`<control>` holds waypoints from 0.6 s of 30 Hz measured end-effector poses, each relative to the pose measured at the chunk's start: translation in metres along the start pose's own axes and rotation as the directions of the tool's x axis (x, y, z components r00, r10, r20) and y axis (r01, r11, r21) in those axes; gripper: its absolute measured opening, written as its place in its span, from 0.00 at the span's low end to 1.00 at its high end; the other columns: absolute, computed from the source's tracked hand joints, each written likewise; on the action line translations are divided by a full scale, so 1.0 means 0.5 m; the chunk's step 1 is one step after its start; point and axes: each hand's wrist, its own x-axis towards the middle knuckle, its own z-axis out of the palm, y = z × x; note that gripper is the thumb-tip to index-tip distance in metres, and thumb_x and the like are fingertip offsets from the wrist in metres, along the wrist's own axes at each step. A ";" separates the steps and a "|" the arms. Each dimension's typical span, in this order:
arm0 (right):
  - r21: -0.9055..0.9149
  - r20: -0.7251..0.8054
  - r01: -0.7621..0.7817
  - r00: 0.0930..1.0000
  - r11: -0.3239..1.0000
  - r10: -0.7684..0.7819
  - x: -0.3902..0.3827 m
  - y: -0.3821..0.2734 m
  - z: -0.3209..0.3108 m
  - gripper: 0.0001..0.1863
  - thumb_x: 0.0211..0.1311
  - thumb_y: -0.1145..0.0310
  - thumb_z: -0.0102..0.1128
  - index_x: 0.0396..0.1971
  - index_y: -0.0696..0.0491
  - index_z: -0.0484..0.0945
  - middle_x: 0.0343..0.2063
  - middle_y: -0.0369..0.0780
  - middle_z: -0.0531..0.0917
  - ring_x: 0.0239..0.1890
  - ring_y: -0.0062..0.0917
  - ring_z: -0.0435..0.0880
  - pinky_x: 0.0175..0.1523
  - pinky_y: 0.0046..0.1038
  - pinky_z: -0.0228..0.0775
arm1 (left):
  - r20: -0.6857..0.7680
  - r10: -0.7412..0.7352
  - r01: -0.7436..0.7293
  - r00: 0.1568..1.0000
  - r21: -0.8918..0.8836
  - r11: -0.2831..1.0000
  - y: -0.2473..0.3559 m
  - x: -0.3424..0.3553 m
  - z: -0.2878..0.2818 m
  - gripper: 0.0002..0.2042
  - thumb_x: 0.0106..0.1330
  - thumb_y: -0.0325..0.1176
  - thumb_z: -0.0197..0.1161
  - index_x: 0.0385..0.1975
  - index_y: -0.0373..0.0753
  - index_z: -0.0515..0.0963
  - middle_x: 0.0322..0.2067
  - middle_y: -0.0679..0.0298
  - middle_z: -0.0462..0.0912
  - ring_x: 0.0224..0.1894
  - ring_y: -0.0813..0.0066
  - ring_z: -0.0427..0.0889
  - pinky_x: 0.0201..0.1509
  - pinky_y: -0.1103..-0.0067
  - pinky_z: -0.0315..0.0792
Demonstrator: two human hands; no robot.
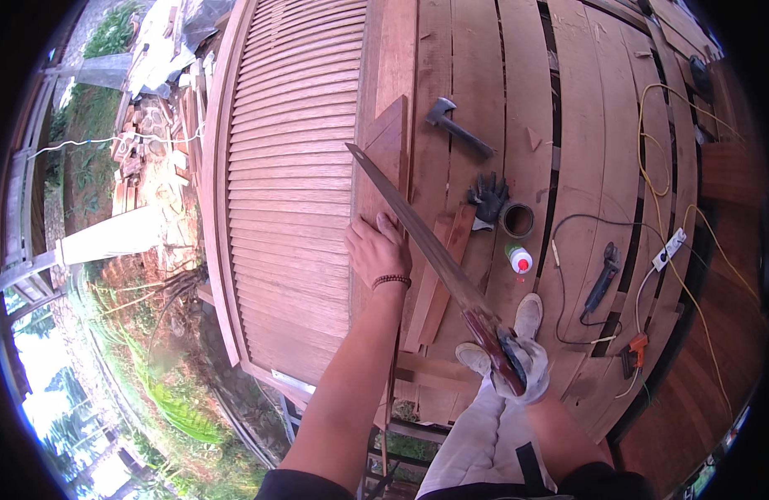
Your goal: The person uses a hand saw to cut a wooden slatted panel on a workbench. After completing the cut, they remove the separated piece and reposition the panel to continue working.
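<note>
On the left, a slatted shutter [293, 183] is laid out, and its frame is topped by the bare left hand [380, 250], fingers loosely bent, nothing clasped. Beside that, the saw [419, 235] is slanted upward over the frame's edge; whether wood is touched cannot be told. Danger here: should the blade skip or swing left, the unprotected knuckles could be nicked, or the slats scratched. Next, a hatchet [459, 129] and a spare glove [487, 198] are spotted on the planks. Then the bottle [519, 257]: easily knocked over by a stray shoe [529, 315]. Below, the saw's handle is wrapped by the gloved right hand's [526, 367] fingers; by a slack grip, the blade could be twisted.
</note>
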 end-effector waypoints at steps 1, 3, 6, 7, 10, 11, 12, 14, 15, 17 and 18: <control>0.059 -0.005 -0.024 1.000 0.998 0.024 0.011 0.003 0.016 0.28 0.43 0.74 0.71 0.49 0.59 0.75 0.41 0.47 0.85 0.25 0.35 0.83 0.29 0.33 0.76 | 0.015 0.007 -0.007 1.000 0.013 1.000 -0.011 -0.011 0.000 0.23 0.73 0.47 0.49 0.52 0.30 0.70 0.48 0.48 0.74 0.54 0.47 0.72 0.58 0.62 0.67; 0.187 -0.076 -0.044 0.995 0.981 0.059 0.156 0.047 0.094 0.29 0.43 0.75 0.69 0.51 0.59 0.74 0.37 0.46 0.85 0.25 0.37 0.81 0.33 0.34 0.77 | 0.021 0.045 -0.045 0.999 0.004 0.999 0.008 -0.003 0.007 0.23 0.73 0.46 0.49 0.52 0.29 0.70 0.48 0.47 0.74 0.55 0.47 0.72 0.58 0.62 0.67; 0.257 -0.133 -0.062 0.986 0.964 0.099 0.244 0.056 0.136 0.30 0.42 0.75 0.67 0.51 0.60 0.74 0.39 0.46 0.84 0.25 0.40 0.80 0.34 0.35 0.77 | 0.054 0.185 -0.183 0.981 -0.044 0.982 0.005 0.000 0.007 0.23 0.73 0.46 0.48 0.52 0.29 0.70 0.50 0.47 0.73 0.56 0.46 0.71 0.58 0.62 0.67; 0.268 -0.142 -0.070 0.984 0.961 0.112 0.247 0.052 0.140 0.30 0.41 0.76 0.67 0.51 0.60 0.74 0.41 0.47 0.85 0.25 0.42 0.80 0.33 0.36 0.77 | 0.082 0.162 -0.164 0.983 0.022 0.986 0.001 0.003 0.010 0.23 0.73 0.46 0.48 0.51 0.29 0.70 0.49 0.46 0.73 0.55 0.46 0.71 0.58 0.61 0.67; 0.152 -0.064 -0.102 0.992 0.983 0.113 0.050 -0.008 0.052 0.30 0.44 0.74 0.66 0.52 0.60 0.73 0.39 0.47 0.84 0.28 0.36 0.83 0.36 0.35 0.78 | 0.011 0.016 -0.016 1.000 -0.012 1.000 -0.016 0.014 0.011 0.23 0.72 0.46 0.48 0.51 0.29 0.70 0.47 0.46 0.74 0.54 0.45 0.71 0.57 0.61 0.68; 0.110 -0.055 -0.101 0.993 0.989 0.107 -0.006 -0.025 0.014 0.29 0.44 0.75 0.65 0.52 0.60 0.74 0.42 0.47 0.84 0.28 0.35 0.83 0.35 0.35 0.79 | 0.008 0.016 -0.016 1.000 -0.005 1.000 -0.016 0.013 0.008 0.23 0.73 0.47 0.48 0.51 0.29 0.70 0.47 0.46 0.74 0.54 0.45 0.71 0.57 0.61 0.68; 0.135 -0.070 -0.076 0.994 0.988 0.086 -0.024 -0.041 -0.034 0.29 0.43 0.76 0.64 0.52 0.60 0.74 0.46 0.48 0.83 0.28 0.34 0.84 0.33 0.34 0.79 | 0.008 0.022 -0.022 1.000 0.004 1.000 -0.009 0.007 0.005 0.23 0.73 0.47 0.48 0.51 0.29 0.70 0.47 0.46 0.74 0.53 0.45 0.71 0.57 0.61 0.67; 0.019 -0.125 0.019 0.992 1.000 -0.017 -0.004 -0.022 -0.010 0.29 0.43 0.76 0.65 0.51 0.61 0.74 0.45 0.48 0.83 0.28 0.35 0.83 0.33 0.35 0.79 | 0.009 0.024 -0.024 1.000 0.025 0.999 -0.016 0.006 0.003 0.23 0.73 0.47 0.48 0.51 0.29 0.70 0.47 0.46 0.74 0.53 0.44 0.71 0.57 0.61 0.67; 0.098 -0.105 -0.015 0.994 0.995 0.025 0.033 -0.008 0.015 0.28 0.44 0.75 0.66 0.51 0.60 0.74 0.41 0.47 0.84 0.29 0.36 0.83 0.34 0.35 0.79 | 0.027 0.032 -0.033 0.999 0.029 0.999 -0.016 0.003 0.003 0.23 0.73 0.47 0.47 0.51 0.29 0.70 0.48 0.45 0.74 0.54 0.44 0.71 0.57 0.60 0.67; 0.219 -0.077 -0.066 0.993 0.974 0.085 0.169 0.051 0.083 0.29 0.45 0.73 0.68 0.52 0.59 0.75 0.36 0.46 0.84 0.30 0.38 0.83 0.35 0.36 0.78 | 0.029 0.100 -0.100 0.995 0.007 0.995 0.011 0.008 0.009 0.23 0.74 0.48 0.47 0.51 0.29 0.70 0.48 0.45 0.74 0.54 0.44 0.71 0.58 0.60 0.66; 0.271 -0.053 -0.109 0.990 0.956 0.128 0.215 0.062 0.107 0.29 0.45 0.72 0.69 0.52 0.59 0.74 0.33 0.45 0.83 0.30 0.39 0.83 0.36 0.36 0.78 | 0.037 0.153 -0.154 0.987 -0.001 0.988 0.013 -0.002 0.006 0.23 0.74 0.48 0.46 0.52 0.29 0.70 0.48 0.45 0.74 0.54 0.44 0.71 0.58 0.60 0.66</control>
